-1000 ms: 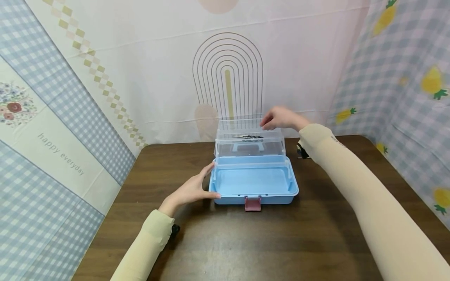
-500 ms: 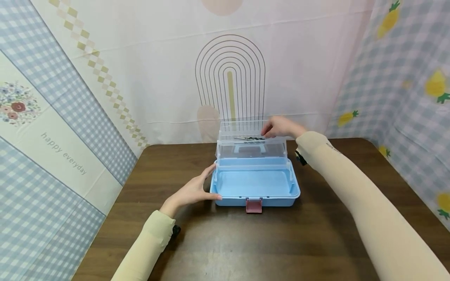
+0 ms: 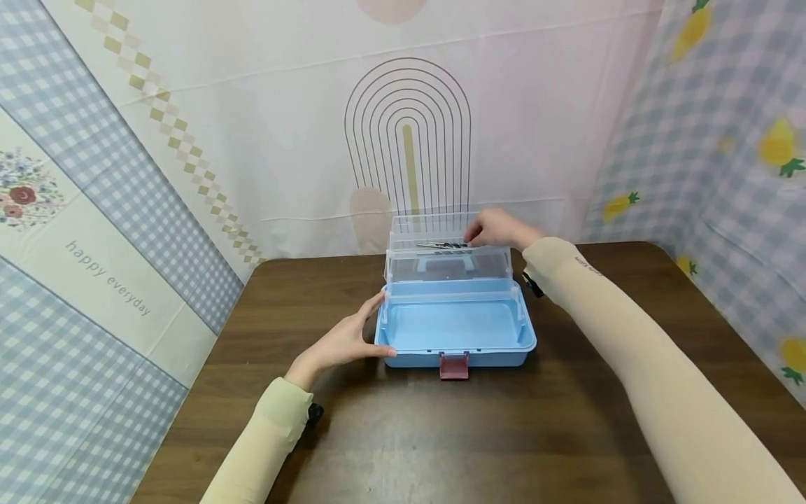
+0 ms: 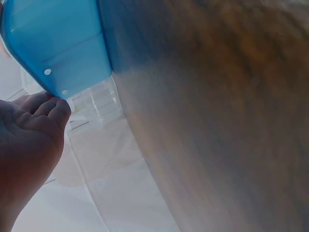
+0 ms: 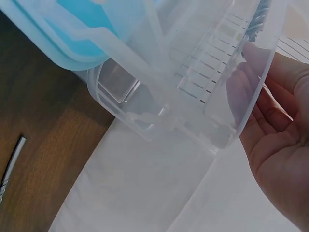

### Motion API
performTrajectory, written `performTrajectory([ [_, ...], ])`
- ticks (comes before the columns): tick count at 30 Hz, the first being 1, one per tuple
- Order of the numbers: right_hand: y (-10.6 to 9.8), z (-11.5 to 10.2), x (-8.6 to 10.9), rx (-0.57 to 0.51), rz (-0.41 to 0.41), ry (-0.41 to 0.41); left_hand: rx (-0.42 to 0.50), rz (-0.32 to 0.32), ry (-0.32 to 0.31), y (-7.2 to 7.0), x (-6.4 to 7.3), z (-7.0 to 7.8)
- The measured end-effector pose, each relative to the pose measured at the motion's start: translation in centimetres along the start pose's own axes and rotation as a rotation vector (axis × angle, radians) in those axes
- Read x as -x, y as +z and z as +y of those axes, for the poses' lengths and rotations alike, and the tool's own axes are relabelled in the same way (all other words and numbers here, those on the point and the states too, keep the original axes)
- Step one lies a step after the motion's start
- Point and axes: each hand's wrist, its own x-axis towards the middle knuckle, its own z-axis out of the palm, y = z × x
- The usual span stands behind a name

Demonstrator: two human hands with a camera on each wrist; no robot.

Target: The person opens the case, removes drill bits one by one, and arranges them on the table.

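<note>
Mid-table, toward far edge: blue toolbox [image 3: 455, 329] open. L hand [image 3: 343, 341] flat against its left side, fingers straight. R hand [image 3: 497, 228] at clear upper tray [image 3: 448, 241], fingertips on drill bits [image 3: 443, 245]; grip can't tell.

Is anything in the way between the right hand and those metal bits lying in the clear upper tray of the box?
Nothing visible blocks it. The right hand is already at the right end of the metal bits in the clear tray, above the tray's open top. The left hand rests on the blue box at its left side.
</note>
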Motion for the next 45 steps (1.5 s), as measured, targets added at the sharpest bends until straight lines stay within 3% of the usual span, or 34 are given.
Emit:
performTrajectory([
  [9,0.22,-0.01,-0.03,0.034,0.011,0.012,0.004,-0.002,0.006,-0.02,0.05,0.05],
  [22,0.54,0.54,-0.04,0.035,0.064,-0.037,-0.007,-0.009,0.012,-0.13,-0.07,0.00],
  [45,0.17,0.86,0.73,-0.127,0.173,0.027,-0.008,-0.013,-0.014,-0.09,-0.10,0.10],
])
